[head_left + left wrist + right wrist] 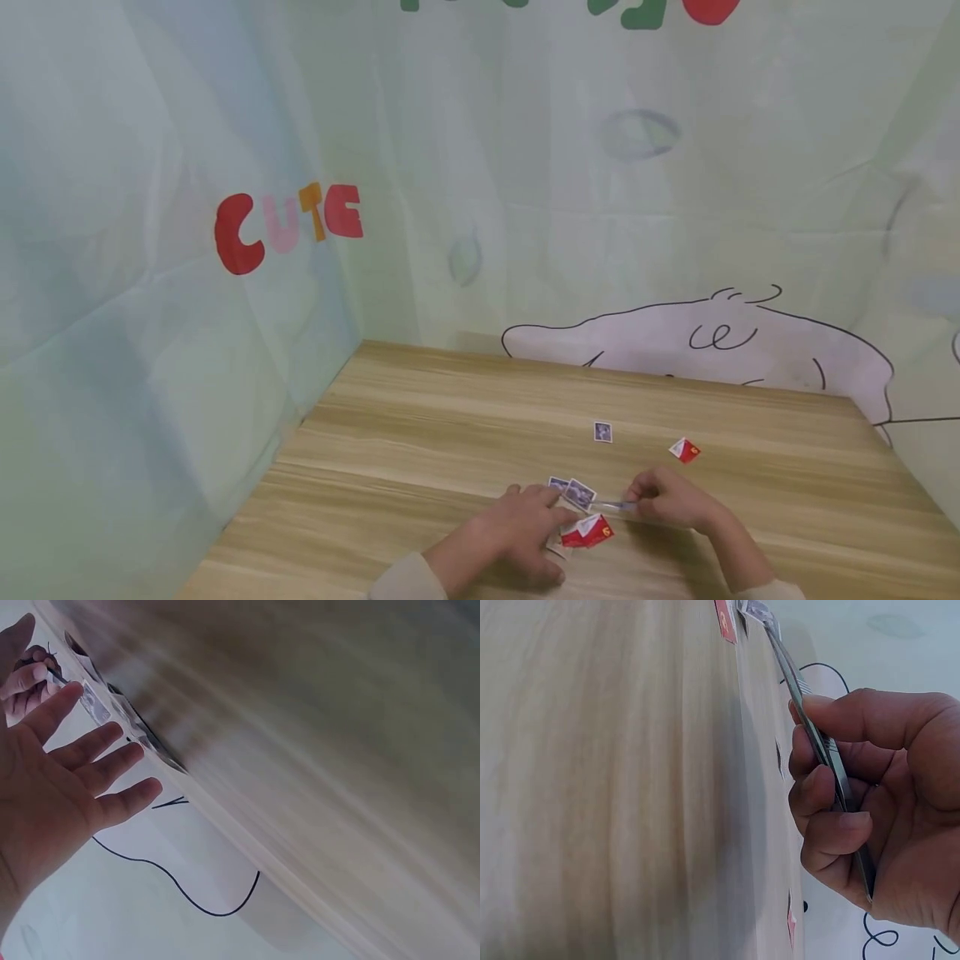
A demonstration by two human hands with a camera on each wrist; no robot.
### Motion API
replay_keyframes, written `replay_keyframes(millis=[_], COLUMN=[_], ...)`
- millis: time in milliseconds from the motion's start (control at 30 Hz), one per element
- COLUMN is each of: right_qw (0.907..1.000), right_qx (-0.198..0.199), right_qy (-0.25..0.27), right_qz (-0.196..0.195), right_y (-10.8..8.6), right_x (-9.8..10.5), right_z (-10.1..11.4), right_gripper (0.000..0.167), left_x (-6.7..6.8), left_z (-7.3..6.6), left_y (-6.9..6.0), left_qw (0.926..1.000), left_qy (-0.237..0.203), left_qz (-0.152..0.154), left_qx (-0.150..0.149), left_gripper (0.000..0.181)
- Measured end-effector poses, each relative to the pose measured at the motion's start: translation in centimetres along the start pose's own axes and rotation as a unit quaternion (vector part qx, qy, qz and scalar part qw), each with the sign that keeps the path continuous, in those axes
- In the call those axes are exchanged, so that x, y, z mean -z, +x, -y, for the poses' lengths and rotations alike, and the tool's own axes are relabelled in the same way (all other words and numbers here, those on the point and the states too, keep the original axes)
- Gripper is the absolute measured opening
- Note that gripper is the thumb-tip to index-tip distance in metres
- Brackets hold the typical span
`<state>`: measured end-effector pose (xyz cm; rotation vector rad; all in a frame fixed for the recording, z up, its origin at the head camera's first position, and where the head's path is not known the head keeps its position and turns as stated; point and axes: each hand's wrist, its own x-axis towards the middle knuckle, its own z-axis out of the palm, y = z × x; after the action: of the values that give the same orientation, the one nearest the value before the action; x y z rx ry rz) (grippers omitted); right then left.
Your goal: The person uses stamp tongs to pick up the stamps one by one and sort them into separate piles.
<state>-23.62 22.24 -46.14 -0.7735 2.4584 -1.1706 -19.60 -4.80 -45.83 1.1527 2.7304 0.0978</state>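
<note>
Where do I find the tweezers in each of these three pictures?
Head: the tweezers are below and right of centre.
Left wrist: upper left, small, just beyond the left hand.
Right wrist: right of centre, slanting down from the top.
Shared landmark: the right hand, which holds them.

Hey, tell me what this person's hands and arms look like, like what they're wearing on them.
Both the left hand and right hand are bare, with no gloves or rings showing. Light beige sleeves cover the forearms' lower edge of view: left sleeve, right sleeve. The wrists are uncovered.
</note>
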Motion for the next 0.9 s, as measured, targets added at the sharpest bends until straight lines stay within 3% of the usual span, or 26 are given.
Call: replay_keyframes(millis=[300, 533, 667, 900], right_qw=[0.9998, 0.9979, 0.9972, 0.9963], right_qx=[0.0, 0.014, 0.015, -0.025], right_qy=[0.016, 0.024, 0.021, 0.011], right_qz=[-0.014, -0.058, -0.07, -0.081], right_y=[-0.3, 0.5, 1.1, 2.0], right_x=[0.1, -0.3, -0.6, -0.8], right_z=[-0.2, -0.2, -0.2, -0.4], right_gripper=[0.011, 0.011, 0.01, 0.01], left_x=[0.3, 0.5, 0.6, 0.7], left_z=[0.0, 0.2, 0.5, 1.1], left_y=[-0.2, -0.9, -1.4, -2.1], left_qw=[0.9998, 0.9979, 0.997, 0.9955], left_qy=[0.003, 0.025, 0.039, 0.046], left_qz=[-0.019, -0.058, -0.063, -0.078], left_qx=[0.002, 0.017, 0.024, 0.03], left_gripper=[0.07, 0.066, 0.066, 0.065])
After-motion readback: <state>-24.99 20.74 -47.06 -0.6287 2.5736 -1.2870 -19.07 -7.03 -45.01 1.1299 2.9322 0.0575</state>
